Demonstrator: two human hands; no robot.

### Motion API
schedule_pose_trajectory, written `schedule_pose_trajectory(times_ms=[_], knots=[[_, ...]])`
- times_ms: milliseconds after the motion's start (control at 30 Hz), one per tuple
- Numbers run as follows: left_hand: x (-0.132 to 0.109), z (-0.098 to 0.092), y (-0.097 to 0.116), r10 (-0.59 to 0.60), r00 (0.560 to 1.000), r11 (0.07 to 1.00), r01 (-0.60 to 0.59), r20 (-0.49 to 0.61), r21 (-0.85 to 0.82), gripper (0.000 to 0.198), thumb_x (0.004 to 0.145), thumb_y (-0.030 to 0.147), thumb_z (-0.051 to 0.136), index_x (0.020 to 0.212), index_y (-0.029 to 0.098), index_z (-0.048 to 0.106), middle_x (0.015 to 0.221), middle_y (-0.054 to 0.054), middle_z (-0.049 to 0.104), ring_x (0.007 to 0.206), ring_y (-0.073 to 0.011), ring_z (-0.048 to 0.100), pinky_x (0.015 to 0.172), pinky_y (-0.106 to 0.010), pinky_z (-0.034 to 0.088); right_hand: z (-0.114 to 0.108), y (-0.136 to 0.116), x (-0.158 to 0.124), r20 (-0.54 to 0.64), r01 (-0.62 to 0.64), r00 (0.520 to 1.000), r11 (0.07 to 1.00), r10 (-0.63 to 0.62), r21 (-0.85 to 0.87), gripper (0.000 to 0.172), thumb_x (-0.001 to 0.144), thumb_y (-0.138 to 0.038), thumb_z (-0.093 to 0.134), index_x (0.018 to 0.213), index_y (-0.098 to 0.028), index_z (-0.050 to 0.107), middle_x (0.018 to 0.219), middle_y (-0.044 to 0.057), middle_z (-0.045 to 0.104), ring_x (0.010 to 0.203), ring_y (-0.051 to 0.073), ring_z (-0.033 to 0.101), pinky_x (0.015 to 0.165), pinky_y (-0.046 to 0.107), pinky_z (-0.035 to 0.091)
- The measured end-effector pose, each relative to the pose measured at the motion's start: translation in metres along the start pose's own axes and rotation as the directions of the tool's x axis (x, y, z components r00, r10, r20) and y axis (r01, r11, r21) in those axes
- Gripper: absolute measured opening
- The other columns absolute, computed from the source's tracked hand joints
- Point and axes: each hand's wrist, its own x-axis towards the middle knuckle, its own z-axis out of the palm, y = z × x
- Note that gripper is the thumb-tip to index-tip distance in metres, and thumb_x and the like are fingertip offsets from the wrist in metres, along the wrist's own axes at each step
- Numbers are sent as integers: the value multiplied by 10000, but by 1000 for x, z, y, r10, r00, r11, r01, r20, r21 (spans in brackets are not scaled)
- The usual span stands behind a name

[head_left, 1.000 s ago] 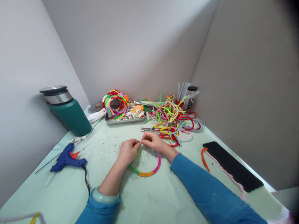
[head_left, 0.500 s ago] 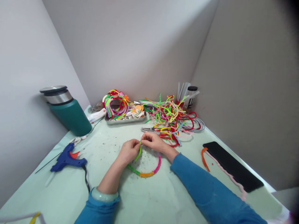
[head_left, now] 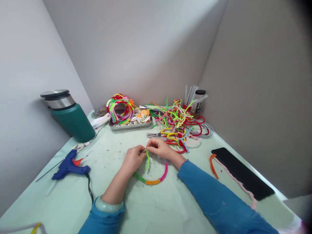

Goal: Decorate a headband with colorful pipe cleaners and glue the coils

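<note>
A round band (head_left: pixel 152 182) wrapped in green, orange and pink fuzzy pipe cleaner is held upright just over the table, its far side covered by my hands. My left hand (head_left: pixel 132 160) is closed, thumb and forefinger pinching the band's far side. Beside it, almost touching, my right hand (head_left: pixel 159 148) pinches a lime green pipe cleaner (head_left: pixel 148 162) where it meets the band. The pipe cleaner's loose end hangs down inside the ring. My fingertips partly hide the exact grip.
A blue glue gun (head_left: pixel 70 167) and a teal bottle (head_left: pixel 73 120) are at left. Behind are a metal tray (head_left: pixel 131 127) of finished bands and a heap of pipe cleaners (head_left: pixel 180 113), with scissors (head_left: pixel 156 135) in front. A black phone-like slab (head_left: pixel 243 174) lies at right.
The lime green pipe cleaner's loose end has swung to the right and now hangs straighter down inside the ring. Both hands stay nearly in place, still pinching.
</note>
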Motion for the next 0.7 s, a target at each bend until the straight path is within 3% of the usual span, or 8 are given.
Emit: schedule_pose_trajectory(times_ms=[467,700], knots=[[-2,-3,5,75,997,997,-75,-9,-7,266,804,319,439,625,196,592,570,16,608,560,-122,526,571,-222,319,-1,-5,-1,-30,-3,1000,1000,3,-4,128,793,-255,508,735,-152,556,622,-33,476,567,84,396,514,195,303],[-4,-4,7,39,999,999,-39,-12,-7,289,801,362,443,597,197,564,479,35,527,486,-114,468,528,-226,296,-2,-8,-2,-18,-15,1000,1000,15,3,132,804,-257,502,737,-154,549,628,-29,497,569,85,417,524,199,307]])
